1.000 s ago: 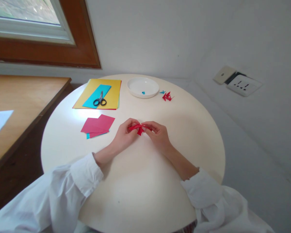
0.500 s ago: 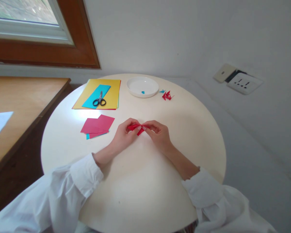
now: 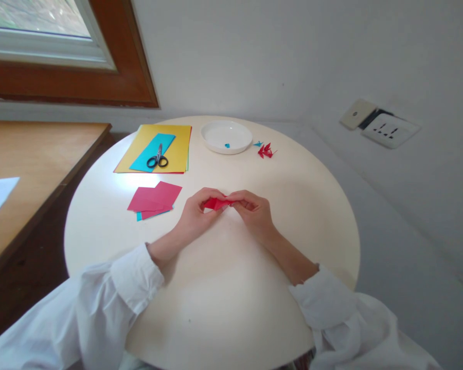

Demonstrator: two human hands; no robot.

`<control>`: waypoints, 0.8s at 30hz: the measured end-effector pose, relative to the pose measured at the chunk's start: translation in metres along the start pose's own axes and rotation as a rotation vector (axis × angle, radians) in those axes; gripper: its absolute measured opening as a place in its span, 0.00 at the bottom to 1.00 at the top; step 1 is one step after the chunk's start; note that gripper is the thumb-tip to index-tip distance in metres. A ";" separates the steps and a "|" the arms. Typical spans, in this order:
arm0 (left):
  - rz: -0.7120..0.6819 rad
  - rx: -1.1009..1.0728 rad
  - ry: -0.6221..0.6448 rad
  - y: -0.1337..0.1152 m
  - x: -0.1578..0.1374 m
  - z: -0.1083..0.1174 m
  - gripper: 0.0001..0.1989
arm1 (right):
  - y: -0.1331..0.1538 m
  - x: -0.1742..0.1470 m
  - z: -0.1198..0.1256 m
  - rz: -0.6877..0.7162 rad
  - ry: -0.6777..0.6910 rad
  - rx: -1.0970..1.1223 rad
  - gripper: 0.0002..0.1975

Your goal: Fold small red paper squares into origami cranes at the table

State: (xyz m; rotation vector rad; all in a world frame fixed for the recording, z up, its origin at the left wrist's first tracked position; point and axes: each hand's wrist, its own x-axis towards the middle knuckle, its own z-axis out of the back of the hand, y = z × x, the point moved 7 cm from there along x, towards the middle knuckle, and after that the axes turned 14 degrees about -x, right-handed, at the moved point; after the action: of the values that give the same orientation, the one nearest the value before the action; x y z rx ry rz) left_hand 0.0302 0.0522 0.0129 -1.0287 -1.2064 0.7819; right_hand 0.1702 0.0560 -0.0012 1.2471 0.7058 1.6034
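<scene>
A small folded piece of red paper (image 3: 216, 203) is held between my two hands above the middle of the round white table (image 3: 224, 308). My left hand (image 3: 201, 208) pinches its left part, and the fingers cover some of it. At its right end my right hand (image 3: 252, 208) grips it between thumb and fingers. To the left of my hands lie several loose red paper squares (image 3: 154, 199), with a bit of blue paper (image 3: 139, 216) showing beneath them.
Black-handled scissors (image 3: 157, 159) rest on a blue paper strip (image 3: 144, 154) over yellow sheets (image 3: 182, 149). A white dish (image 3: 231, 149) holds a small blue piece (image 3: 227, 145). Beside it lie red folded paper figures (image 3: 267, 151) and a blue one (image 3: 258, 144). A wooden desk (image 3: 54, 149) stands left.
The red paper has turned in my fingers: the flap that pointed down no longer shows below my thumbs. Both hands stay in nearly the same place.
</scene>
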 end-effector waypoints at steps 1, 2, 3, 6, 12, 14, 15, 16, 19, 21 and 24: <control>0.000 0.006 -0.007 0.000 0.000 0.000 0.06 | 0.001 0.000 0.000 0.006 0.002 0.003 0.02; 0.002 0.011 -0.014 0.000 0.000 0.001 0.06 | 0.002 0.000 0.000 0.012 0.005 0.007 0.02; 0.007 0.014 -0.020 0.000 0.000 0.001 0.06 | 0.002 0.000 -0.001 0.017 0.010 0.013 0.02; 0.024 0.010 -0.032 -0.001 0.000 0.002 0.04 | 0.005 -0.001 -0.003 0.018 0.036 0.035 0.04; 0.027 -0.021 -0.051 -0.004 0.000 0.004 0.05 | 0.009 -0.002 -0.004 -0.003 0.053 0.039 0.07; 0.036 -0.034 -0.049 -0.005 0.000 0.003 0.05 | 0.009 -0.003 -0.003 -0.006 0.046 0.036 0.07; 0.039 -0.035 -0.048 -0.005 0.000 0.003 0.04 | 0.008 -0.003 -0.003 -0.009 0.042 0.038 0.06; 0.039 -0.036 -0.047 -0.005 0.000 0.003 0.04 | 0.008 -0.003 -0.003 -0.012 0.037 0.045 0.06; 0.019 -0.045 -0.037 -0.007 0.000 0.002 0.04 | 0.007 -0.003 -0.002 -0.025 0.025 0.063 0.06; 0.005 -0.052 -0.030 -0.008 -0.001 0.002 0.04 | 0.006 -0.003 -0.001 -0.037 0.017 0.069 0.06; -0.008 -0.049 -0.025 -0.009 0.000 0.002 0.03 | 0.006 -0.002 0.000 -0.040 0.000 0.092 0.05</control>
State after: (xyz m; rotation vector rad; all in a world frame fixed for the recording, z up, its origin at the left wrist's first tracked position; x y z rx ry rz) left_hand 0.0275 0.0490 0.0213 -1.0558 -1.2559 0.7640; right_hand 0.1679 0.0519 0.0035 1.2917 0.8076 1.5535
